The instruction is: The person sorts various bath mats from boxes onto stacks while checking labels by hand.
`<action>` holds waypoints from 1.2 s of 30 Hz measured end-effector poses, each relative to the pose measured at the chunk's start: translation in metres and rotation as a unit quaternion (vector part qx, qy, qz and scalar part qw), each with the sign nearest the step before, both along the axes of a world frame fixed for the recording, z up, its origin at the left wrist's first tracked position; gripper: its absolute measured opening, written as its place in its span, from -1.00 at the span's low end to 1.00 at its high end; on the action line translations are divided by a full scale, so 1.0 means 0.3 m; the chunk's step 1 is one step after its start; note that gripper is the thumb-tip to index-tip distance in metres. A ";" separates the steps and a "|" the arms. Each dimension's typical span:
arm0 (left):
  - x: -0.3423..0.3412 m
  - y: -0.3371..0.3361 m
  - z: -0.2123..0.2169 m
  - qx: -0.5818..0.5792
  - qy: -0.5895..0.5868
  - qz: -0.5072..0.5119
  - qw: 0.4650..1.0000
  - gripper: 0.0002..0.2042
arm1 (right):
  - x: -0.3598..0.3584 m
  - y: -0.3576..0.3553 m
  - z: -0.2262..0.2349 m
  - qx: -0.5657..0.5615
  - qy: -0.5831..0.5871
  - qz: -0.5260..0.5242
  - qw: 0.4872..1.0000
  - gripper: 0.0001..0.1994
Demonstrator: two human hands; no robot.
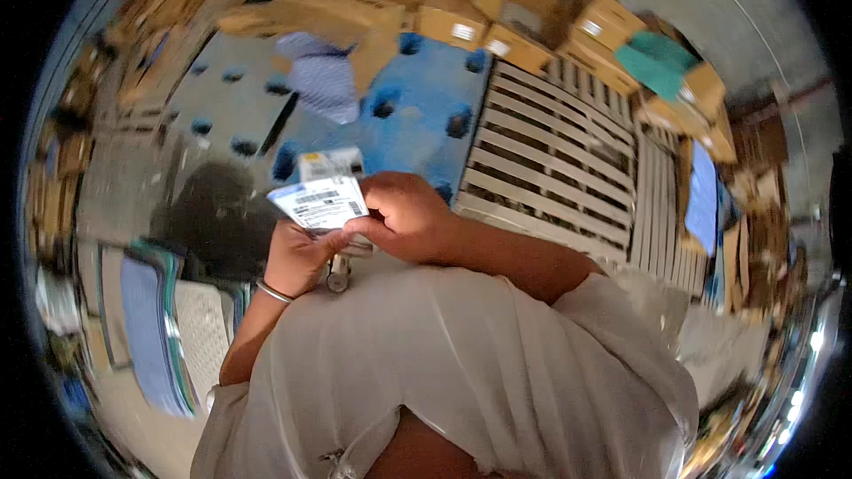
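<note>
Close in front of my body, both hands hold white printed labels. The front label [321, 202] is tilted, with a barcode and small print facing up. A second label [332, 162] with a yellow patch sticks out behind it; whether the two are joined I cannot tell. My left hand [297, 255], with a metal bangle at its wrist, grips the lower edge, its thumb pointing right. At the right edge my right hand [406, 215] is closed, its fingers curled and its thumb near the lower corner. A small round metallic thing [338, 278] shows just below the hands.
A blue plastic pallet [413, 129] with dark holes lies ahead, a purplish mat [324, 80] on it. To its right is a slatted pallet [550, 155]. Cardboard boxes [519, 22] line the back, a green cloth-like piece [657, 64] among them. Folded mats [153, 328] stand at left.
</note>
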State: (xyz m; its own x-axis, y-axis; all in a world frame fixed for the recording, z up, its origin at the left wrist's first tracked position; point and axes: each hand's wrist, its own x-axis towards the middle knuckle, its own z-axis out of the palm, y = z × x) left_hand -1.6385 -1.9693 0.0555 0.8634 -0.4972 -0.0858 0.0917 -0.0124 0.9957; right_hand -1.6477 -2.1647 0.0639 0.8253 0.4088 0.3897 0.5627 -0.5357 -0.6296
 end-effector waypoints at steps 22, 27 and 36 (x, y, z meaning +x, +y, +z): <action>0.076 -0.742 0.113 -0.066 0.051 -0.359 0.929 -0.74 | -0.403 -0.593 0.229 0.231 0.139 -0.446 0.854 -0.81; 0.088 -0.755 0.150 -0.106 0.067 -0.333 0.935 -0.74 | -0.423 -0.664 0.268 0.358 0.063 -0.482 0.797 -0.81; 0.182 -0.991 0.102 0.033 -0.556 -0.124 0.821 -0.80 | -0.395 -0.897 0.245 0.494 0.037 -0.446 0.746 -0.83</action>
